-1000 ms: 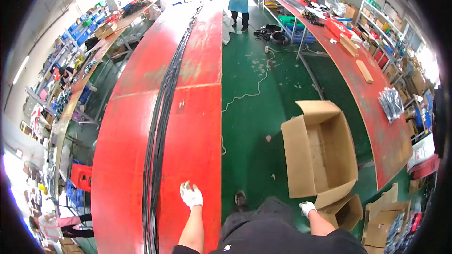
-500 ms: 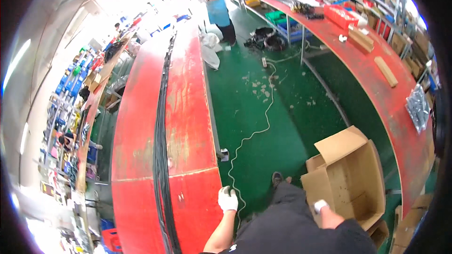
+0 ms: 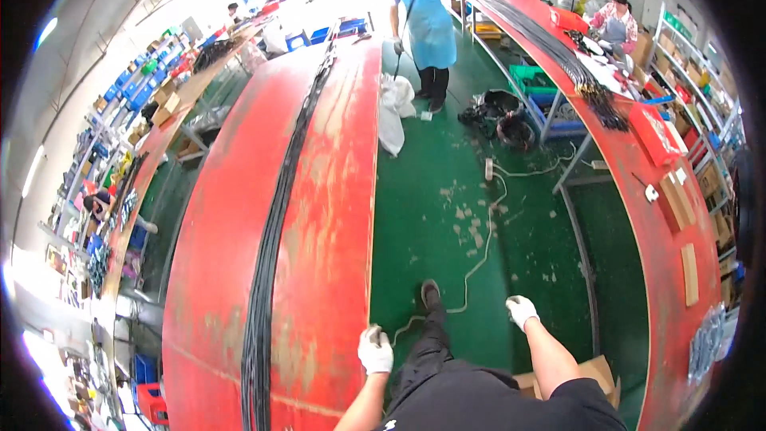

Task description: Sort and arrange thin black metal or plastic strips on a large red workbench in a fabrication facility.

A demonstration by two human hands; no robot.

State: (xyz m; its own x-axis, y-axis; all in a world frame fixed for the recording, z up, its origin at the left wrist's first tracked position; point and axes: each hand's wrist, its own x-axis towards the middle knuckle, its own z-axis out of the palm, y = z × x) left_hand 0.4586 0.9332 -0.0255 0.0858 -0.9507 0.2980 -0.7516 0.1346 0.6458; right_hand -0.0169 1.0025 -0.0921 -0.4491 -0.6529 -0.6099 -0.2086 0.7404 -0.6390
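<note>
Black strands (image 3: 275, 215) already lay stretched along the red bench (image 3: 207, 271), from nine toward eleven o'clock, untouched; what remained couldn't be told. Left hand (image 3: 375, 350), at the bench's right edge, and right hand (image 3: 522, 312), at one o'clock, looked loosely curled, nothing visible inside, exact opening unclear. Green floor (image 3: 427, 207) gave room toward twelve.

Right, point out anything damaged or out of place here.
A white cord snakes loose across the green floor, near the shoe, a possible trip hazard. Pale patches mark the floor too; scraps or worn paint, I can't tell. The left red table has brownish worn streaks.
</note>
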